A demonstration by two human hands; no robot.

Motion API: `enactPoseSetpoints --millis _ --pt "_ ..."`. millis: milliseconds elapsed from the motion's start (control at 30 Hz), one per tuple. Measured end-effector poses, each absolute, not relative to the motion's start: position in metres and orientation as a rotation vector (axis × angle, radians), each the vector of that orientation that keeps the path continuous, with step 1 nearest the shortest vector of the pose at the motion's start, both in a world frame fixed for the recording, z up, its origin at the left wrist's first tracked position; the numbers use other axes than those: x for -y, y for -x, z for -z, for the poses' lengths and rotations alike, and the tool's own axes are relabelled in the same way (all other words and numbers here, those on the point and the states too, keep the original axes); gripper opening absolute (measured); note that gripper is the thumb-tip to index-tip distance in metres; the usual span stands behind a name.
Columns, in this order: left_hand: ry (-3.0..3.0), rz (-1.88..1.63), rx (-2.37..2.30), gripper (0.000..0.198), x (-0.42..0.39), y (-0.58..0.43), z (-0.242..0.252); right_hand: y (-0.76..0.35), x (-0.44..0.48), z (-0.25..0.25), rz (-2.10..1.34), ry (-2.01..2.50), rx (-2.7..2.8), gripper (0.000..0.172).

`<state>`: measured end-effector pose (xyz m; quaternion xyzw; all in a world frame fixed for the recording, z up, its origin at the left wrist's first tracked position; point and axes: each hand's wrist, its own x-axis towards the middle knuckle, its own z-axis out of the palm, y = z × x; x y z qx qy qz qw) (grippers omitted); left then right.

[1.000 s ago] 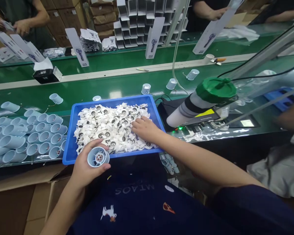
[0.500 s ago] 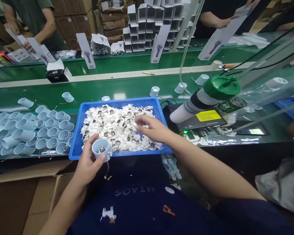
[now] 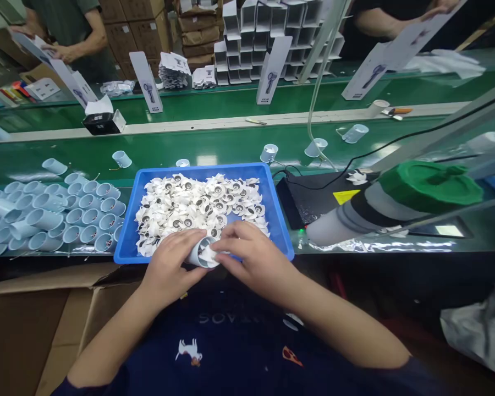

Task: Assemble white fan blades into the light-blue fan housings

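Head view | left hand point(image 3: 171, 268) grips blue cup point(image 3: 194, 255) above near edge of tray point(image 3: 127, 226) | right hand point(image 3: 251, 254) pinches white fan point(image 3: 208, 253) | fan looks partly inside, not finished | lots of loose fans point(image 3: 188, 186) left

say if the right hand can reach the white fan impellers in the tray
Likely yes: the right hand is at the near edge of the blue tray, and many white fan impellers lie uncovered beyond, though it is busy at the light-blue cylinder.
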<state>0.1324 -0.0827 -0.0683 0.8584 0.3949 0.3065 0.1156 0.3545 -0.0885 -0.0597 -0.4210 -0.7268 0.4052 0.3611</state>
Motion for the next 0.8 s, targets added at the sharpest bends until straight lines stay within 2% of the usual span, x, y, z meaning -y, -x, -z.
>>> enactPoseSetpoints --millis 67,100,300,433,600,800 --pt "-2.597 -0.955 -1.122 0.046 0.085 -0.138 0.069 -0.353 0.093 0.049 -0.633 1.163 2.150 0.011" --pt "-2.616 -0.971 -1.116 0.045 0.086 -0.141 0.069 -0.353 0.095 0.045 -0.541 1.164 2.230 0.011" --pt "-2.715 -0.871 -1.060 0.047 0.087 -0.155 0.066 -0.369 0.101 0.035 -0.334 1.160 2.356 0.016" --pt "-2.703 -0.841 -1.088 0.048 0.084 -0.163 0.060 -0.379 0.105 0.043 -0.390 1.135 2.220 0.019" --pt "-2.742 -0.982 -1.057 0.050 0.084 -0.179 0.059 -0.381 0.094 0.064 -0.422 1.097 2.122 0.011" --pt "-2.669 -1.031 -1.094 0.046 0.086 -0.197 0.067 -0.386 0.082 0.075 -0.567 1.069 1.963 0.010"
